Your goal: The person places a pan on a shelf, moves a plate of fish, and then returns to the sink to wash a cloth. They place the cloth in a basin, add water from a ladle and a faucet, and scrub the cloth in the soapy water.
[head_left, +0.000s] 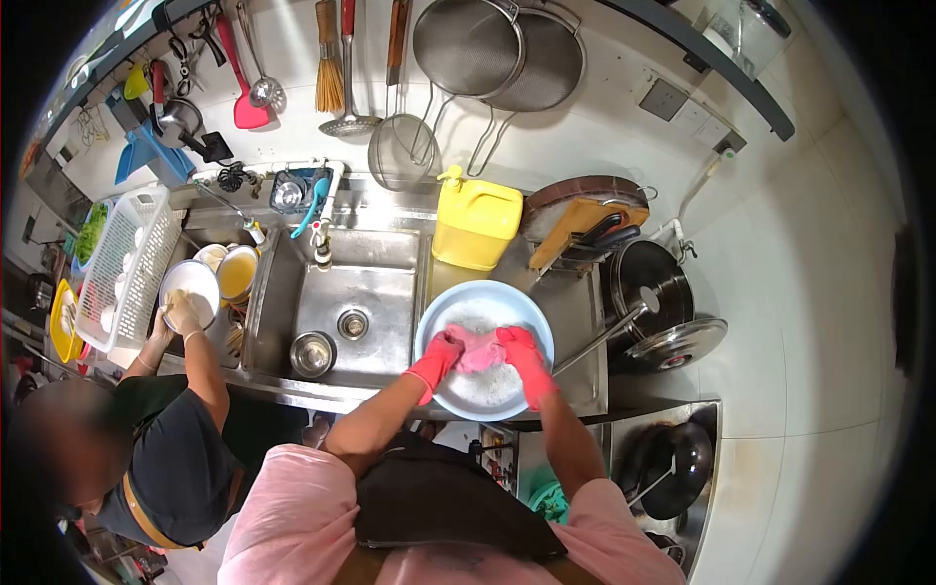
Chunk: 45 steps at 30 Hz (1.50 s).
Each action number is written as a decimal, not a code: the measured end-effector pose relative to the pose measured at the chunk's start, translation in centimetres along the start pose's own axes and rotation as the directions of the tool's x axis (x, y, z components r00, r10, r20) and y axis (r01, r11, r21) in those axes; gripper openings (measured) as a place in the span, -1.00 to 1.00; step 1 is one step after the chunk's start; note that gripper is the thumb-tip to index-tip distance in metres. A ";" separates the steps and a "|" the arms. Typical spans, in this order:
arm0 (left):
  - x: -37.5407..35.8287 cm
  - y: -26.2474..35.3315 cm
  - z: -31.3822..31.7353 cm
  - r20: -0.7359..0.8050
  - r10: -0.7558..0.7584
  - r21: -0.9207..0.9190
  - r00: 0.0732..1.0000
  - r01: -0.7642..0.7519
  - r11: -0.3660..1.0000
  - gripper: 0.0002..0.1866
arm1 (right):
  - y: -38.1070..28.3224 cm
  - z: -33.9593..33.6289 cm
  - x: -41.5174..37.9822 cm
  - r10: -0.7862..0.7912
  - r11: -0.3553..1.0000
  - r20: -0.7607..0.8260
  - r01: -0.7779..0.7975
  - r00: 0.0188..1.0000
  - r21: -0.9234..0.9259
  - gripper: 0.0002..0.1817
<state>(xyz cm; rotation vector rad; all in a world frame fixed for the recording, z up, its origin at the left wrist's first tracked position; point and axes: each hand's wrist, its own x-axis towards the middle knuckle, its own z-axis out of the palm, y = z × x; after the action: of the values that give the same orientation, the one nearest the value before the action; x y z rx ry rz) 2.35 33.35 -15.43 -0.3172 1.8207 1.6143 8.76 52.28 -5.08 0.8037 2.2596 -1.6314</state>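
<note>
Both of my hands wear red rubber gloves and are over a light blue basin [432, 375] of soapy water. My left hand [436, 363] grips one end of a pink cloth [479, 351], and my right hand [525, 359] holds its other end. The cloth is bunched between them above the suds. The basin rests on the steel counter, right of the sink [380, 258]. Behind it stands a yellow jug [476, 226].
A co-worker [180, 458] at the left handles a white bowl [202, 283]. A metal bowl [313, 354] lies in the sink. Right of the basin are a ladle [612, 330], a knife rack with boards [577, 234] and pans [648, 283]. Strainers [468, 49] hang above.
</note>
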 end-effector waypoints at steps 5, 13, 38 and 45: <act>-2.0 1.7 -0.1 0.094 0.477 -0.026 0.874 -0.477 0.879 -0.32 | -7.7 -3.7 -6.5 -0.132 0.990 0.135 0.123 0.982 0.076 -0.58; -6.8 12.3 -1.1 0.614 0.601 0.331 0.512 -0.858 0.393 -0.39 | -11.1 -5.9 -9.2 -0.303 0.947 0.130 0.313 0.944 -0.068 -0.70; -5.7 13.9 -1.8 0.533 0.676 0.112 0.508 -0.835 0.539 -0.90 | -10.0 -8.2 -7.9 -0.413 0.888 0.000 0.403 0.911 -0.224 -0.78; -14.7 21.9 -1.4 0.536 0.247 0.354 0.807 -0.481 0.802 -0.91 | -6.7 -3.5 -6.2 -0.433 0.880 -0.083 0.400 0.898 -0.257 -0.67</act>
<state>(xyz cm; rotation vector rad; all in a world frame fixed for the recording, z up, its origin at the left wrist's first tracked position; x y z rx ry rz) -0.01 32.83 10.86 0.6554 1.8773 1.2591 10.56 52.26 4.56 0.3961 2.8131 -1.4554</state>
